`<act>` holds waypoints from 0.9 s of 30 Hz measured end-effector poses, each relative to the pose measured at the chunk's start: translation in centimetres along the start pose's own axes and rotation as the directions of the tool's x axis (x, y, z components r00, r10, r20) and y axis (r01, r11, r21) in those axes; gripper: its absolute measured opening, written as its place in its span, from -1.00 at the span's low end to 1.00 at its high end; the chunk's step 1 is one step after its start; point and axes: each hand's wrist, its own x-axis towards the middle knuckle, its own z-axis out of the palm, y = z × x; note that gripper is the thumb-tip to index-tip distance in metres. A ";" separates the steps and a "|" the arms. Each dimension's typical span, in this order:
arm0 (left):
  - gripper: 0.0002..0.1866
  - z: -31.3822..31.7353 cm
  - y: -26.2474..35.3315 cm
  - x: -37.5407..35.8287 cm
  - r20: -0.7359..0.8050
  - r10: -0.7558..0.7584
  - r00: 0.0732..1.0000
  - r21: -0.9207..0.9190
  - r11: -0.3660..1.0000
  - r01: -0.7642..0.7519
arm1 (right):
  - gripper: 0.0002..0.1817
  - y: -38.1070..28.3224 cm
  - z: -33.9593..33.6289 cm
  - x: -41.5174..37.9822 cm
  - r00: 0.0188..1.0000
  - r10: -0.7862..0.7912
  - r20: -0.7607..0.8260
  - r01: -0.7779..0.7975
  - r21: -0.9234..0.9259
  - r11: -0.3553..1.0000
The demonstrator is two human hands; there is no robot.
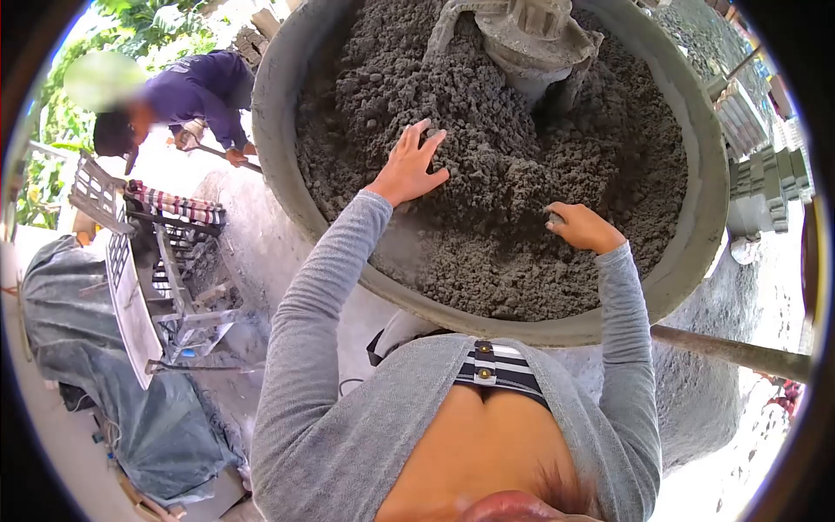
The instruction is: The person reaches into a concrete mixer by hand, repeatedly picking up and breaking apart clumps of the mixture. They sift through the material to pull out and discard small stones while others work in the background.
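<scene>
A large round mixer pan (706,174) holds dark grey, crumbly, damp-looking mix (504,261). My left hand (409,165) is over the left part of the mix, its fingers spread and nothing in them; whether it touches the mix is unclear. To the right, my right hand (584,228) is closed round a small grey lump (555,218), just above the mix. Beyond both hands, at the top of the pan, stands the mixer's central metal hub (535,43), coated in grey, with an arm reaching down into the mix.
Another person (196,91) bends at the pan's left side, holding a long handle (228,157). A metal rack (178,270) and a dark tarp (113,339) lie left. Stacked grey blocks (770,187) stand right. A pole (731,351) sticks out below the pan's right side.
</scene>
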 end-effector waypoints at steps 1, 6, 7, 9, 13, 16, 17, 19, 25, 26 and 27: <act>-0.29 -0.1 -0.1 0.0 0.033 -0.006 0.999 -0.025 1.000 0.007 | -0.56 0.5 0.3 0.2 1.000 -0.016 -0.014 0.017 0.064 0.998; -0.30 -0.6 -0.3 -0.1 0.163 -0.023 0.986 -0.144 0.988 0.047 | -0.58 1.5 0.7 1.0 1.000 0.027 -0.004 -0.027 -0.039 0.999; -0.34 -0.4 -0.2 -0.2 0.127 -0.027 0.992 -0.064 0.997 0.035 | -0.58 1.7 0.8 1.0 0.998 0.051 0.026 -0.049 -0.060 0.997; -0.38 0.5 -1.1 0.1 0.132 0.022 0.991 -0.083 0.997 -0.011 | -0.58 2.0 1.0 1.2 0.997 0.060 0.057 -0.055 -0.093 0.994; -0.48 0.5 0.3 -0.3 0.141 0.122 0.982 -0.117 0.987 -0.105 | -0.55 1.7 1.4 1.6 0.997 0.049 0.060 -0.044 -0.078 0.996; -0.49 0.6 2.4 -1.0 0.118 0.242 0.963 -0.155 0.962 -0.223 | -0.50 1.5 0.7 1.0 0.997 -0.077 0.016 0.078 -0.057 0.995; -0.50 0.2 3.8 -1.4 0.115 0.276 0.954 -0.169 0.952 -0.255 | -0.47 2.8 1.4 1.4 0.988 -0.144 -0.062 0.140 -0.068 0.988; -0.51 0.0 5.7 -2.0 0.137 0.323 0.937 -0.207 0.934 -0.291 | -0.47 3.1 1.1 1.3 0.983 -0.148 -0.110 0.136 -0.109 0.985; -0.68 0.4 6.0 -2.7 0.153 0.427 0.891 -0.181 0.899 -0.399 | -0.66 0.7 -1.3 0.2 0.935 -0.089 -0.342 0.080 -0.040 0.996; -0.68 0.3 5.8 -2.8 0.155 0.425 0.892 -0.184 0.899 -0.397 | -0.66 0.5 -1.4 0.3 0.937 -0.088 -0.338 0.080 -0.039 0.996; -0.68 0.1 5.7 -2.8 0.140 0.413 0.900 -0.178 0.905 -0.387 | -0.66 0.2 -1.6 0.4 0.935 -0.070 -0.349 0.073 -0.005 0.997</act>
